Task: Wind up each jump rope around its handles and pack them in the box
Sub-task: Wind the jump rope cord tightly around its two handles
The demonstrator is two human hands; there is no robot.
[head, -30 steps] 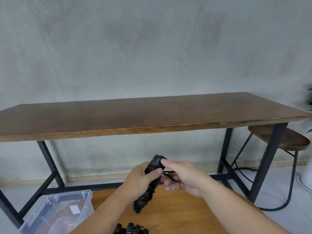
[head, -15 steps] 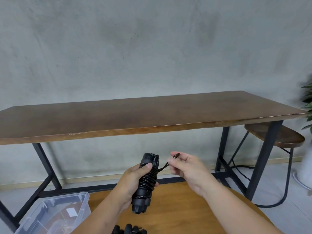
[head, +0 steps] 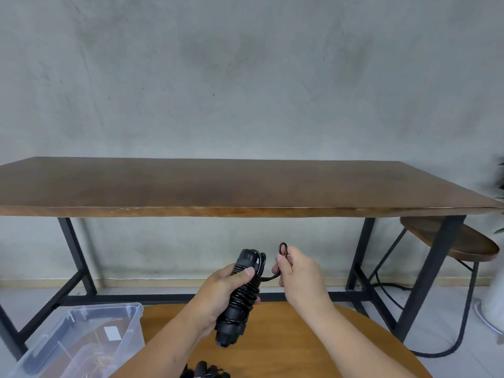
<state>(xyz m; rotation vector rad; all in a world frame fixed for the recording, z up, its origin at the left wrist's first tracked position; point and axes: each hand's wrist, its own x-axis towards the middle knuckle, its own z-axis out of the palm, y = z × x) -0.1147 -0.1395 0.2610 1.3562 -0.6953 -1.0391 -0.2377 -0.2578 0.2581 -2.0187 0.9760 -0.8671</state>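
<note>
The biggest risk I see is the whole winding springing loose: the left hand [head: 218,293] is wrapped round the two black handles [head: 237,296] of the jump rope, thumb pressed over the coils, and if that grip slackens while the end is being dealt with, the stiff cord would likely unspool at once. Next, the short loop of rope [head: 283,248] pinched between the fingers of the right hand [head: 296,271] just right of the bundle could slip out before it is tucked, since so little of it is left to hold. A smaller worry is the drop into the clear plastic box [head: 81,336] at the near left, beside the round tabletop; an untucked end would let the bundle fall open in there. The room itself is plain: a grey concrete wall [head: 245,77] at the far side, a long dark wooden table [head: 218,184] on black metal legs in front of it, a wooden stool [head: 450,238] tucked under its right end, and pale floor tiles. Nearest is the round, light wooden tabletop [head: 286,345], with more black handles [head: 204,371] lying at its near edge.
</note>
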